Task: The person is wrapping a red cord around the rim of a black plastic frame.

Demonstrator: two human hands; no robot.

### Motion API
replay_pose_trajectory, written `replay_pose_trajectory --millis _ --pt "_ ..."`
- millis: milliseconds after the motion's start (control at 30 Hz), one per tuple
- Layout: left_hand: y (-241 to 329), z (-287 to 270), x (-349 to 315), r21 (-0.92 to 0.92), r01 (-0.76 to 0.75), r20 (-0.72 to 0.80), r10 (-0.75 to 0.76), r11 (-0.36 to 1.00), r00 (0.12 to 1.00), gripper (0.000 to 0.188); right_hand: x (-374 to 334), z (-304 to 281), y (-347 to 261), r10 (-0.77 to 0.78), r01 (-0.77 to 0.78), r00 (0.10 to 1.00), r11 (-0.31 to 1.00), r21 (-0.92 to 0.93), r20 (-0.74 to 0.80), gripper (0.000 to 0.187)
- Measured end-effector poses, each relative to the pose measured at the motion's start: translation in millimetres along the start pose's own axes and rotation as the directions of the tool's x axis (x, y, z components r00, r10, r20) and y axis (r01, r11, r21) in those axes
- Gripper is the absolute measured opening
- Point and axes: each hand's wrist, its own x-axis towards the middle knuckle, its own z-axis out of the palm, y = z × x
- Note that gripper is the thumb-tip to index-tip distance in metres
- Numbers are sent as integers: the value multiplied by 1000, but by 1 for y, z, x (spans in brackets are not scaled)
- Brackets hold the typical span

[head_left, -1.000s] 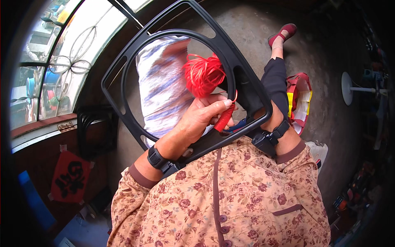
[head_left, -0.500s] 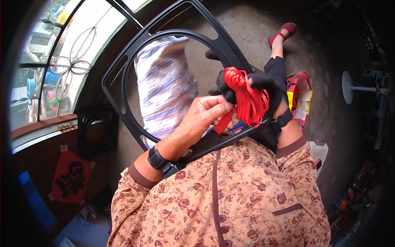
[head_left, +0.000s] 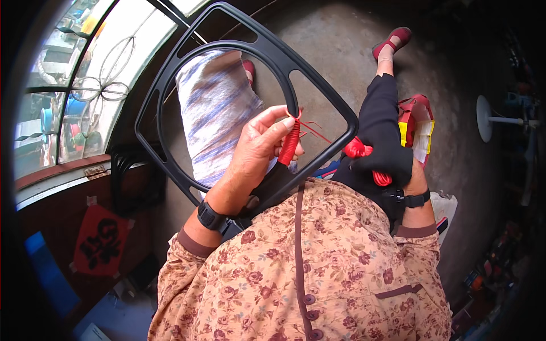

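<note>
A black frame [head_left: 277,52] with a round opening rests tilted across my lap. Red cord is wound in tight coils [head_left: 290,146] around part of its inner ring. My bare left hand [head_left: 259,142] pinches the cord with thumb and forefinger at the upper end of the coils. Off to the right, my right hand [head_left: 389,156], in a black glove, is closed around a bundle of red cord [head_left: 357,149], part of which sticks out below its fingers. Thin red strands trail from the coils toward that bundle.
A white and blue striped cloth [head_left: 213,113] covers my left leg, seen through the ring. Right of my right leg stands a red and yellow bag [head_left: 418,122]. Beyond it is a round white disc on a stem [head_left: 483,119]. A barred window [head_left: 85,91] lies at left.
My right hand has moved right and down with the cord bundle, away from the ring. My left hand has risen slightly, and the coils it pinches now show. The frame has shifted a little.
</note>
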Motion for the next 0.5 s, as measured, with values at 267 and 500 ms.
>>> replay_pose_trajectory --millis 267,500 --pt "-4 5 1 95 -17 -50 22 995 998 17 -31 -20 71 -55 240 962 633 736 -267 39" --pt "-6 -5 -3 144 -22 -5 23 989 1000 15 -7 6 22 138 421 810 538 730 -569 41"
